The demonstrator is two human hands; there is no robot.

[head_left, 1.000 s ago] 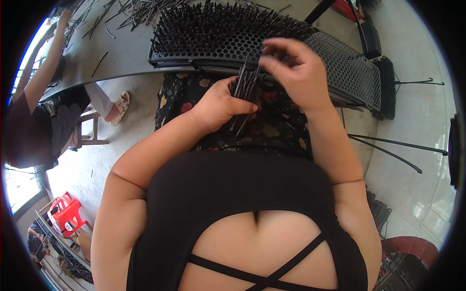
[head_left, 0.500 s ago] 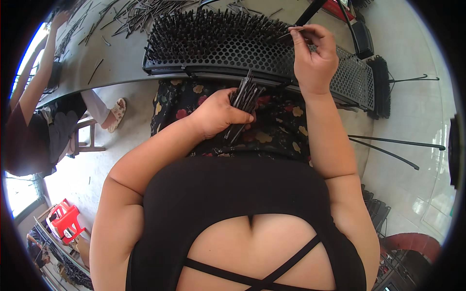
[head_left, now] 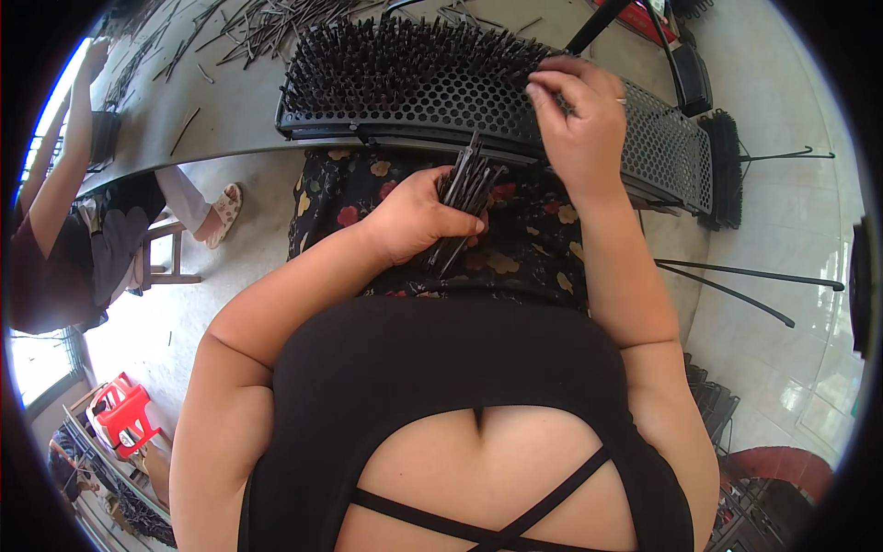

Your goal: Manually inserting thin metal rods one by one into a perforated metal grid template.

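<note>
My left hand [head_left: 416, 219] is closed round a bundle of thin dark rods [head_left: 469, 184], held over my flowered lap with the rods sticking out at both ends. In front of me lies a long black perforated rack [head_left: 658, 138] with rows of round holes. Many dark upright rods [head_left: 368, 64] fill its left and far part. My right hand [head_left: 587, 133] is over the middle of the rack, beside the edge of the standing rods. Its thumb and fingers are pinched together; whatever is between the tips is too small to make out.
Loose rods [head_left: 276, 32] lie scattered on the grey table [head_left: 230, 110] at the far left. Another person's arm [head_left: 69, 152] reaches over it. Black hooked rods [head_left: 754, 267] jut out at the right. A red plastic stool [head_left: 126, 414] stands at lower left.
My right hand has moved slightly left and nearer to me, its fingertips lower toward the holes. The thin rod seen in its fingertips before no longer shows clearly. My left hand stays still.
</note>
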